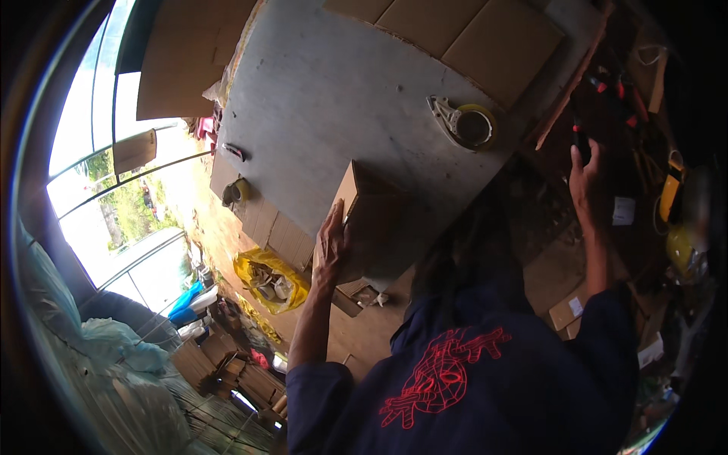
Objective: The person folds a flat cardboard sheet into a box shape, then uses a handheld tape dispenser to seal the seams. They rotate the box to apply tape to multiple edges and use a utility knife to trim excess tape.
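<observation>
A small cardboard box stands at the near edge of the grey tabletop, with its dark side turned toward me. My left hand holds it by the left side, fingers along the cardboard; the thumb is hard to make out. Out to the right, beyond the table, my right hand is closed round a slim black and red tool; shadow hides its exact kind. On the table between the hands, farther off, lies a tape dispenser with a roll of tape.
Flattened cardboard covers the far table edge. A small cutter and a tape roll lie at the left edge. Below stands a yellow bag of scraps. Red-handled tools lie at the right.
</observation>
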`<state>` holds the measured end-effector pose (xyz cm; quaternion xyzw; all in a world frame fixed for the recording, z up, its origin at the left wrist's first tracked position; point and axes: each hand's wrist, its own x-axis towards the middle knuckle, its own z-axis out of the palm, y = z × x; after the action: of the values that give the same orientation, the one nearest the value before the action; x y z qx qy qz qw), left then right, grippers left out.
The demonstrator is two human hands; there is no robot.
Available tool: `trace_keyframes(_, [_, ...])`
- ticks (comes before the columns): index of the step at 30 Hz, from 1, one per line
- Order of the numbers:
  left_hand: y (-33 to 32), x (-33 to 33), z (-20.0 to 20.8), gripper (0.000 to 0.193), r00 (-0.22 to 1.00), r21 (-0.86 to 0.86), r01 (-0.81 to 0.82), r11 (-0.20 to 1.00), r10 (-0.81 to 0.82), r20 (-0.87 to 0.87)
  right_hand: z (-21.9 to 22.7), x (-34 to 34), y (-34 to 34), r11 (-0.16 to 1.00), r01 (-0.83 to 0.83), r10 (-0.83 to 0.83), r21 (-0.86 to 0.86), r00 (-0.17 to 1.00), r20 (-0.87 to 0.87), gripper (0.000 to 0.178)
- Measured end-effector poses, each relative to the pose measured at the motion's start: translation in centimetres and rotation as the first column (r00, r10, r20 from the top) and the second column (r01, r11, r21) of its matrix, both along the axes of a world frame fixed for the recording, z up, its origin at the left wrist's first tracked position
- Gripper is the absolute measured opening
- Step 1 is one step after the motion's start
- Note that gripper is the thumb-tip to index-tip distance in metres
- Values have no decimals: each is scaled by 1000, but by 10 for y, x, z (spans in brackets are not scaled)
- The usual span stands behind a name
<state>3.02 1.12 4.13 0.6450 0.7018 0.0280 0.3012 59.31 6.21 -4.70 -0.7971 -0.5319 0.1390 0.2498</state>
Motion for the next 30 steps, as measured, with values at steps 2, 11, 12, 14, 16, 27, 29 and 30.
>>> trace_keyframes(2, [-5,-4,-9,57,997,126,76,989,-74,-24,22,-32,-13,992,46,-75,-119,963,-258,52])
trace_keyframes(11, [-1,13,-14,45,995,233,100,967,-92,-47,66,-194,-64,946,-312,140,-94,649,-748,44])
trace_keyframes(12, [-5,9,-18,45,996,248,92,964,-84,-41,54,-217,-74,938,-326,94,-118,566,-819,41])
trace_keyframes(14, [-2,10,-19,46,995,291,91,952,-77,-58,63,-251,-78,914,-406,255,9,556,-791,39])
trace_keyframes(16, [-3,11,-14,46,999,256,42,966,-37,-25,67,-283,-84,892,-451,330,38,590,-737,34])
trace_keyframes(27, [-6,6,-6,34,995,294,-12,956,-17,96,75,-345,-92,813,-581,546,41,734,-404,25])
trace_keyframes(29, [-9,7,-2,34,997,285,-6,959,-18,80,74,-347,-92,813,-581,551,33,751,-364,26])
trace_keyframes(30, [-9,7,1,34,997,280,-3,960,-18,72,74,-348,-91,811,-584,558,34,755,-344,26])
